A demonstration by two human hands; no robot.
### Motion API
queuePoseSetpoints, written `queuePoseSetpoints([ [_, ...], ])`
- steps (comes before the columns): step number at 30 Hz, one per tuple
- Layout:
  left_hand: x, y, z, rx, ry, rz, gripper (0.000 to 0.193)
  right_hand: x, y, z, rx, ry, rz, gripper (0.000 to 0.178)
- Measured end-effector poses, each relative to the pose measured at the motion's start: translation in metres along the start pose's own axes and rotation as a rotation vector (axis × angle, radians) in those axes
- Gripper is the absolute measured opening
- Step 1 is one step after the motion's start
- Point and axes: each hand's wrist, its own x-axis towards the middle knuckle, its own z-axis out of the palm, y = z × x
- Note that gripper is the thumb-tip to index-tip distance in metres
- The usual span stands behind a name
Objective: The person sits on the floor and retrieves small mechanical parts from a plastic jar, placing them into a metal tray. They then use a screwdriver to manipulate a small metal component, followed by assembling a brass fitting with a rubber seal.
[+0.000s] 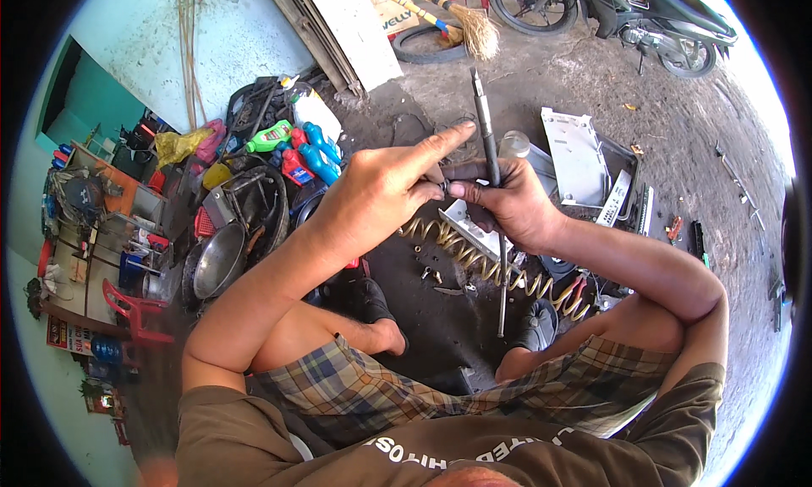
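Both my hands are raised and close together over the floor between my feet. My right hand (516,201) is closed round a long slim rod (488,132), dark in the middle, with a bare metal upper end and a thin shaft running down toward my shoe. My left hand (385,183) has its index finger stretched toward the rod, while its thumb and other fingers are pinched together. Where the thumbs meet there is a small dark piece (446,185), mostly hidden by the fingers. Below lies a yellowish coiled hose (516,277) beside a pale metal plate (474,231).
Small metal parts (431,275) lie on the dark floor. A white panel (577,153) and a clear jar (513,145) stand beyond my right hand. Coloured bottles (318,153) and a metal bowl (220,260) crowd the left. A motorbike (643,26) and a straw broom (475,32) are at the back.
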Motion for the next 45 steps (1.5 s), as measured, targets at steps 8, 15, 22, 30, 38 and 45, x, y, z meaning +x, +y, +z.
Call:
queuePoseSetpoints([
  [8, 0.003, -0.006, -0.005, 0.118, 0.095, 0.210, 0.067, -0.006, -0.015, 0.006, 0.138, 0.052, 0.057, 0.019],
  [15, 0.002, -0.007, -0.003, 0.179, 0.127, 0.263, 0.069, -0.008, -0.021, -0.001, 0.193, -0.044, 0.036, 0.028],
  [22, 0.004, -0.006, 0.003, 0.115, 0.166, 0.271, 0.073, -0.006, -0.016, -0.001, 0.134, 0.009, -0.018, 0.029],
  [30, 0.004, -0.007, 0.007, -0.013, 0.183, 0.204, 0.078, -0.006, -0.013, 0.000, 0.087, -0.005, -0.065, 0.030],
  [38, 0.003, -0.006, 0.003, 0.036, 0.166, 0.251, 0.080, -0.005, -0.011, -0.001, 0.027, -0.016, -0.081, 0.030],
  [45, -0.001, -0.002, 0.014, -0.352, 0.147, -0.094, 0.086, -0.003, -0.006, -0.001, -0.030, 0.039, -0.134, 0.028],
])
